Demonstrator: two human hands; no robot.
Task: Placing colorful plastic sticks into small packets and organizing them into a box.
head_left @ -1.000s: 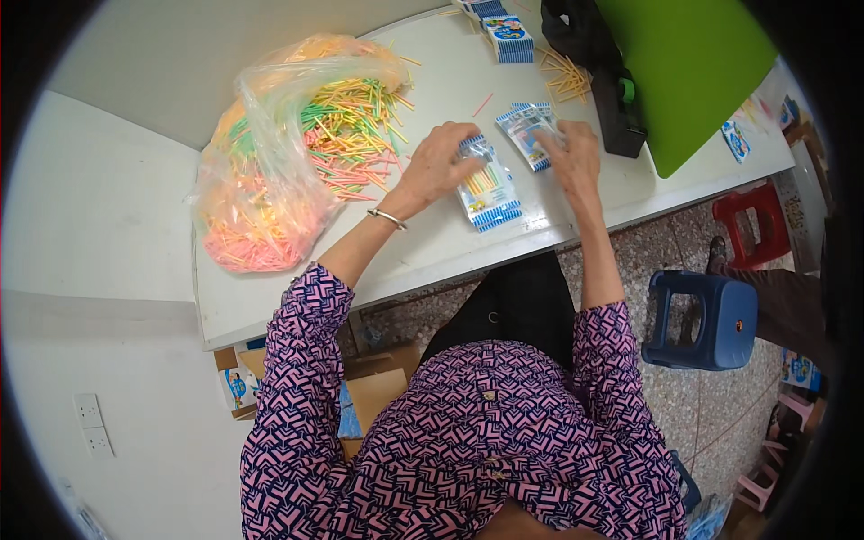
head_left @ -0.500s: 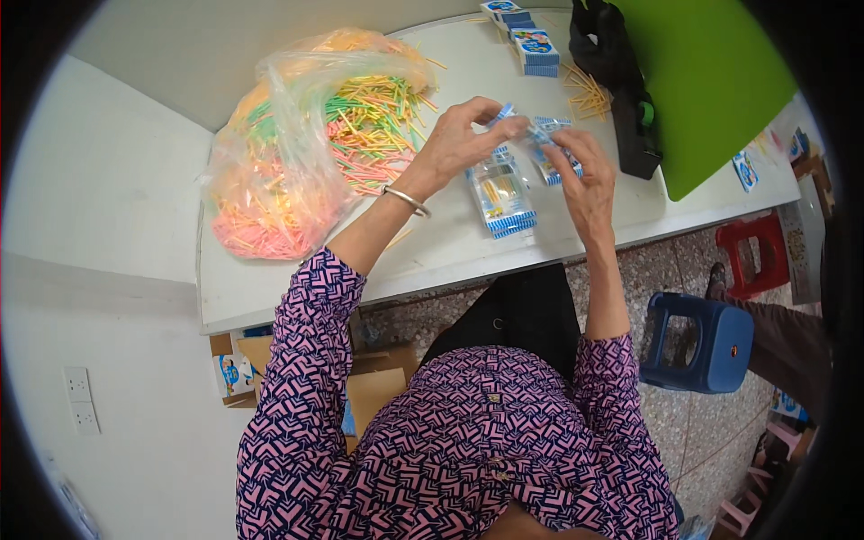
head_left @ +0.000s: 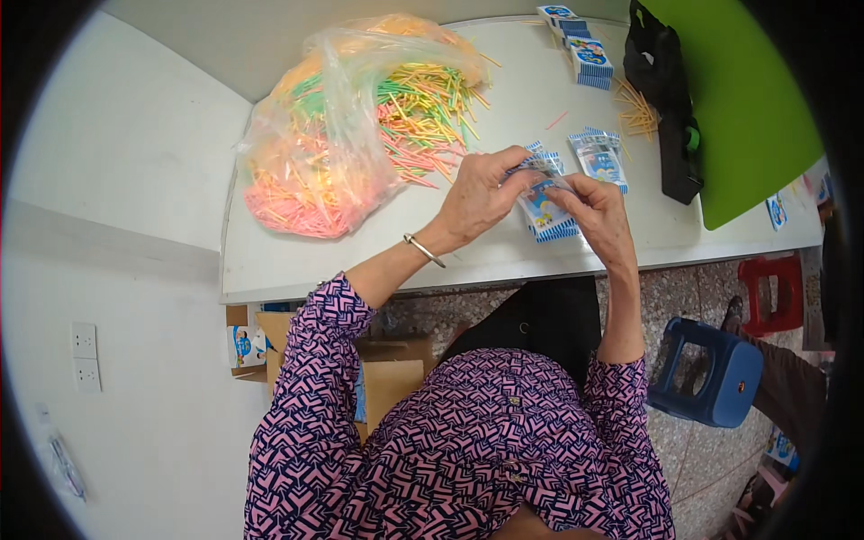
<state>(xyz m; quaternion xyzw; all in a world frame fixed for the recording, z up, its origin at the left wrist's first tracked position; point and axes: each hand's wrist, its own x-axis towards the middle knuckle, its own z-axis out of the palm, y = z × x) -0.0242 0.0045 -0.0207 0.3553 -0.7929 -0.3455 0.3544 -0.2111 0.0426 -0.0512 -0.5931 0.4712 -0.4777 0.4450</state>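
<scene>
The left hand [head_left: 481, 200] and right hand [head_left: 605, 220] pinch a blue-and-white packet [head_left: 544, 207] over the white desk [head_left: 315, 263], near its front edge; a blue plastic stool [head_left: 736, 382] sits on speckled floor [head_left: 670, 286].

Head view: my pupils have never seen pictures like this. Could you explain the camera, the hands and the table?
These are a person's bare hands, not a machine. A wide camera worn on the head looks down, so straight edges bend near the rim. The left hand, with a bangle on its wrist, and the right hand hold a small blue-and-white packet between their fingers. On the white table, a clear bag of coloured sticks lies to the left. Other packets lie beyond the right hand.
</scene>
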